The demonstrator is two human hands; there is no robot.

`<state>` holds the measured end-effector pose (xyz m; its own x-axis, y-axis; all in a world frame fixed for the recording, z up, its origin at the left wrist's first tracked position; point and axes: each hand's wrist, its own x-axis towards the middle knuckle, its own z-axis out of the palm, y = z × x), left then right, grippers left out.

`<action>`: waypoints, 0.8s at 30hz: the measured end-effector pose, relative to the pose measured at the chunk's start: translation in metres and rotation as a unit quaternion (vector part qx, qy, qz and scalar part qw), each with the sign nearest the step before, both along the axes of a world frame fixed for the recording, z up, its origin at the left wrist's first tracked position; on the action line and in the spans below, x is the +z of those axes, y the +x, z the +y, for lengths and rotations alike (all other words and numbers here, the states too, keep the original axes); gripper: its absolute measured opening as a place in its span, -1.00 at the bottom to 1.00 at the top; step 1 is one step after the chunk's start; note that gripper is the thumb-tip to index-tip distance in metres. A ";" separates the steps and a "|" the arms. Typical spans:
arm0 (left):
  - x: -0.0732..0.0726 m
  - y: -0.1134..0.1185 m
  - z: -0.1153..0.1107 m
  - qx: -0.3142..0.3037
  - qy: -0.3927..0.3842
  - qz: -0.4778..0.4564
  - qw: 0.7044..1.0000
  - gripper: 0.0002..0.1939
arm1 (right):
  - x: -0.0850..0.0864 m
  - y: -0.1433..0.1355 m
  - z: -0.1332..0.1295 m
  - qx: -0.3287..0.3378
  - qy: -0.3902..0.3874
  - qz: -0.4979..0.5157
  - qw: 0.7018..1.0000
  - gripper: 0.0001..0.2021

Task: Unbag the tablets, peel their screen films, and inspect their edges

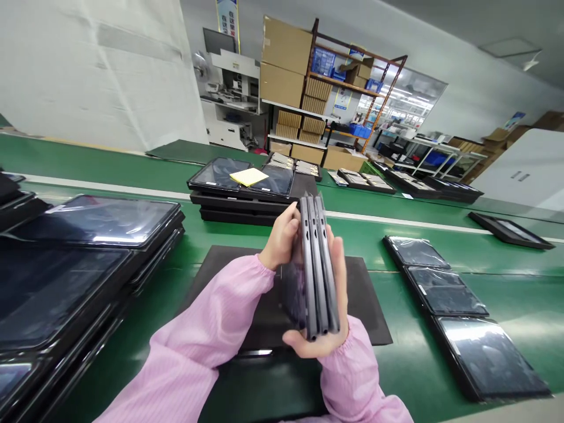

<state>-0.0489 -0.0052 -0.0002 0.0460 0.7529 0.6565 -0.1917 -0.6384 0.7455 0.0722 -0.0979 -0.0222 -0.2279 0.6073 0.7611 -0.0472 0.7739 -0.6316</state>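
Note:
Three tablets stand on edge, pressed together in one stack between my hands, their slim grey sides and port openings turned toward me. My left hand grips the stack at its far left edge. Around the near end and right side wraps my right hand, thumb at the lower left and fingers along the right face. Both hands are closed on the tablets. Clear film seems to stick out at the top of the stack. Below lies a dark mat on the green workbench.
Black trays of film-covered screens are piled at the left. Another tray stack with a yellow pad stands behind the mat. A tray with three tablets lies at the right, and a smaller black tray sits farther back.

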 end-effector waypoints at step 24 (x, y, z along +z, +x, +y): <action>-0.012 -0.005 0.019 -0.010 -0.022 -0.042 0.999 -0.11 | -0.008 -0.010 -0.007 -0.086 0.110 -0.058 0.989 0.31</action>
